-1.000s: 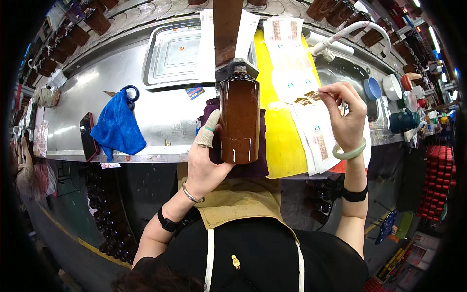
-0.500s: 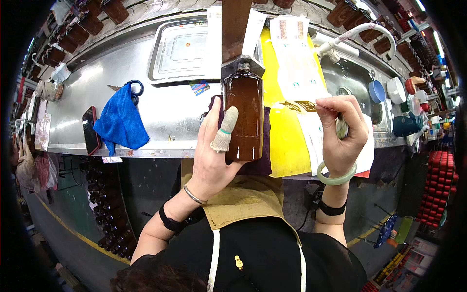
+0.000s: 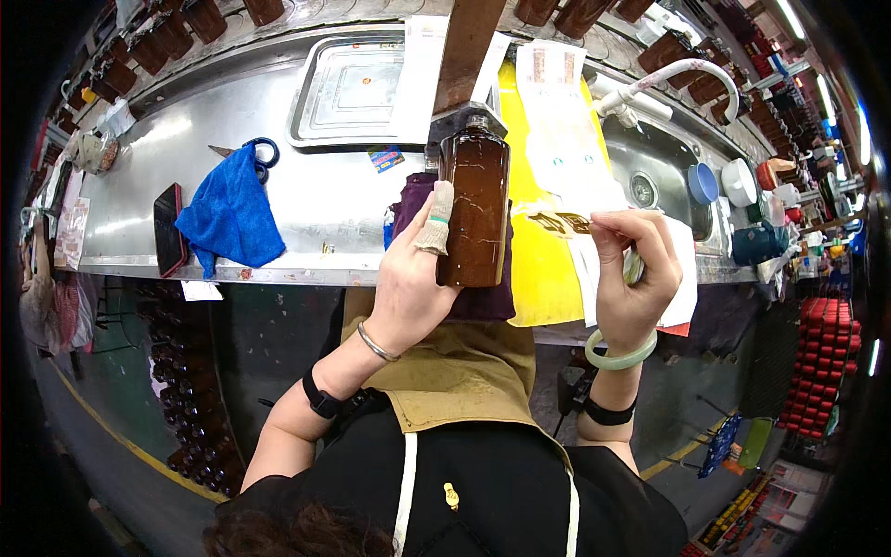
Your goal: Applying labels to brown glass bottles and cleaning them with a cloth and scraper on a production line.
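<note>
Left hand (image 3: 413, 288) against brown bottle (image 3: 484, 204) — right hand (image 3: 639, 265) pinching dark strip (image 3: 563, 223).

There are two hands (image 3: 415, 286), one brown bottle (image 3: 476, 200) between them, one brown strip (image 3: 577, 223), one blue cloth (image 3: 234, 218), one phone (image 3: 169, 230).

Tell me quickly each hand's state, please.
Left hand: touching the brown bottle at its left side; grip cannot be told.
Right hand: closed, pinching a dark-patterned strip.

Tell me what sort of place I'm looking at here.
Most likely a workshop or factory floor: a brown bottle at a long metal workbench, more brown containers lined up behind it, and a yellow floor line at left.
</note>
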A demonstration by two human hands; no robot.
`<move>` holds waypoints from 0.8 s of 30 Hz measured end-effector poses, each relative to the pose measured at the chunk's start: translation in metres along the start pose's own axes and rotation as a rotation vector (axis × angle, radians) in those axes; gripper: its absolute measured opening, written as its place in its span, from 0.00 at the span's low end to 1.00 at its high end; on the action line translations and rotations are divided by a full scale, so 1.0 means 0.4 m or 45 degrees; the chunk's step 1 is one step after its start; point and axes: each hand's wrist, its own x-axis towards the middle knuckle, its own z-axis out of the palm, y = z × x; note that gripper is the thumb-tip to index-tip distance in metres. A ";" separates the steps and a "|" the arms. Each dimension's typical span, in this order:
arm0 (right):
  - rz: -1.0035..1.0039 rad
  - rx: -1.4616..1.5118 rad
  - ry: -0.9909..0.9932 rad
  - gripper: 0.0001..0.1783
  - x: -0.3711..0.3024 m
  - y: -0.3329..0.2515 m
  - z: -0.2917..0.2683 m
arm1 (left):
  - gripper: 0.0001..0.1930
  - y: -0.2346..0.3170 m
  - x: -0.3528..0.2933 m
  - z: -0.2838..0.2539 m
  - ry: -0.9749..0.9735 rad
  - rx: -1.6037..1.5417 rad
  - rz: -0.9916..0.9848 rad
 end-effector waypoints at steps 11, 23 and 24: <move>-0.014 0.196 -0.488 0.07 0.095 -0.005 0.012 | 0.66 0.015 0.037 -0.060 -0.341 -0.464 -0.229; -0.024 0.198 -0.531 0.09 0.169 0.113 0.226 | 0.51 -0.019 0.086 -0.006 -0.133 -1.140 -0.744; -0.025 0.116 -0.449 0.10 0.170 0.120 0.234 | 0.51 -0.019 0.083 -0.005 -0.125 -1.141 -0.744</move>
